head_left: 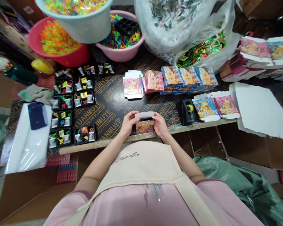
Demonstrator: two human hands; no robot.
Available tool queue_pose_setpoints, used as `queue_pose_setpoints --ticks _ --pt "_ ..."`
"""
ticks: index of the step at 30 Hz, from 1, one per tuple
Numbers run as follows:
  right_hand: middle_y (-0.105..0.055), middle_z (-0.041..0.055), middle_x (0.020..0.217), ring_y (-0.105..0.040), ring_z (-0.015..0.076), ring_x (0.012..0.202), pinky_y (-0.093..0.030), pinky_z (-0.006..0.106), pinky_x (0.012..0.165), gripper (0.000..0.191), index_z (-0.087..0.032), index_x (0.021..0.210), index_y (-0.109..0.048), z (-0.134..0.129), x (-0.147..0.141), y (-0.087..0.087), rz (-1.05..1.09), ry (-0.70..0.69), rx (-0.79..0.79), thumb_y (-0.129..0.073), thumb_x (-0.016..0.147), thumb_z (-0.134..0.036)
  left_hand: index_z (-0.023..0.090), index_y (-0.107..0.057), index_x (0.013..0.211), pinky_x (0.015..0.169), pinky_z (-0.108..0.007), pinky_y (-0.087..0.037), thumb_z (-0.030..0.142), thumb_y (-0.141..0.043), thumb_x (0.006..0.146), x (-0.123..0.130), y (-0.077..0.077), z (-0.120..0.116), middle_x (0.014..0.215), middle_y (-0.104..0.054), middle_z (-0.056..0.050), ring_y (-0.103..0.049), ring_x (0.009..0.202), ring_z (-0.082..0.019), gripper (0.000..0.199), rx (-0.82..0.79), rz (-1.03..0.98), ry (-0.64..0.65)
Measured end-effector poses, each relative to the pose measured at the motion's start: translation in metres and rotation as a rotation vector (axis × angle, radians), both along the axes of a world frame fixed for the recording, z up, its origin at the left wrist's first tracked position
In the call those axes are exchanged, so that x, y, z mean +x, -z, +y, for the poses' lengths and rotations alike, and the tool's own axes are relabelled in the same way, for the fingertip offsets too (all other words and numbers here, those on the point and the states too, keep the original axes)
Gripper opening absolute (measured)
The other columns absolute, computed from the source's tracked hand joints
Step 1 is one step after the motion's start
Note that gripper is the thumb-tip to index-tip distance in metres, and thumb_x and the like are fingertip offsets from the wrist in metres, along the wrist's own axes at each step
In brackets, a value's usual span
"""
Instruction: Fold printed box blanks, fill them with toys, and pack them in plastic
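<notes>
Nearest, at the middle of the front edge of the worktop [108,108], is a small printed box [145,127], held between two hands. The left hand [128,123] pinches its left end between thumb and fingers, and the right hand [160,125] pinches the right end in the same way. This box is not yet closed: its white flap [144,115] stands up on the far side, above a dark opening. What lies inside is too shadowed to tell. The long axis runs left to right, along the front edge; the printed face looks toward the person and the open mouth points up.

Along the left of the worktop, from the front edge back, black trays [95,133] hold small coloured pieces and wrapped packets; they lie unboxed. Near the front edge on the right, unclosed printed cartons [204,108] lie with white flaps out, so more looks left to do.

Farther back, right of the middle, shut blue boxes [172,77] stand stacked beside pink boxes [154,81]; these seem done. I judge the work partway along. Toward the far edge, a red tub [68,57] and a pink tub [122,55] hold plenty of loose pieces.
</notes>
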State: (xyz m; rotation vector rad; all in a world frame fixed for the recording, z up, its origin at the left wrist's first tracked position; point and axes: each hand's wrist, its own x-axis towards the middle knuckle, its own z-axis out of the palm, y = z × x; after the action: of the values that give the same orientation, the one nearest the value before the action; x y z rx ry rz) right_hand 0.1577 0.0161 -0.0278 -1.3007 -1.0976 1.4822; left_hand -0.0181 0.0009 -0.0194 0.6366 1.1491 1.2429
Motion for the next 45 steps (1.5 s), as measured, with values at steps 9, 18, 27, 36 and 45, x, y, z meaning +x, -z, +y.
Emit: queue_pose_setpoints --ticks 9,18,27,36,45 --pt "-0.077 0.0090 0.087 -0.072 0.0257 0.084 -0.056 0.046 0.087 0.025 -0.022 0.066 -0.059 -0.005 -0.011 -0.001 0.128 0.144 0.125 -0.048 0.081 -0.038 0.021 -0.076 0.070 0.079 -0.037 -0.055 0.041 -0.075 0.073 -0.017 -0.014 -0.004 0.085 -0.077 -0.007 -0.071 0.080 -0.020 0.021 0.460 0.458 0.202" --pt "-0.075 0.0030 0.076 -0.067 0.0190 0.070 -0.055 0.034 0.069 0.026 -0.023 0.075 -0.073 0.004 0.011 -0.016 -0.183 -0.043 0.216 -0.075 0.074 -0.049 0.017 -0.077 0.070 0.060 -0.028 -0.055 0.038 -0.080 0.069 -0.022 -0.025 0.006 0.068 -0.074 -0.005 -0.067 0.062 -0.017 0.020 0.270 0.470 0.244" --pt "-0.077 0.0045 0.079 -0.071 0.0213 0.077 -0.058 0.038 0.077 0.034 -0.023 0.071 -0.073 0.010 0.020 -0.026 -0.108 -0.197 0.229 -0.078 0.071 -0.057 0.020 -0.076 0.077 0.070 -0.028 -0.056 0.034 -0.072 0.083 -0.025 -0.035 -0.014 0.084 -0.076 -0.007 -0.071 0.073 -0.016 0.016 0.592 0.757 0.287" --pt "-0.079 0.0063 0.087 -0.074 0.0233 0.085 -0.058 0.043 0.086 0.026 -0.025 0.074 -0.076 0.007 0.031 -0.036 -0.217 -0.301 0.378 -0.074 0.079 -0.051 0.020 -0.073 0.088 0.078 -0.032 -0.058 0.028 -0.050 0.096 -0.028 -0.026 -0.025 0.099 -0.074 -0.009 -0.070 0.088 -0.017 0.025 0.752 1.069 0.393" --pt "-0.077 0.0054 0.110 -0.071 0.0244 0.105 -0.054 0.047 0.100 0.015 -0.029 0.092 -0.078 -0.006 0.030 -0.025 -0.308 -0.318 0.477 -0.065 0.088 -0.036 0.019 -0.066 0.094 0.080 -0.032 -0.054 0.032 -0.053 0.095 -0.013 -0.029 -0.013 0.099 -0.071 -0.009 -0.068 0.090 -0.020 0.019 0.749 1.207 0.500"
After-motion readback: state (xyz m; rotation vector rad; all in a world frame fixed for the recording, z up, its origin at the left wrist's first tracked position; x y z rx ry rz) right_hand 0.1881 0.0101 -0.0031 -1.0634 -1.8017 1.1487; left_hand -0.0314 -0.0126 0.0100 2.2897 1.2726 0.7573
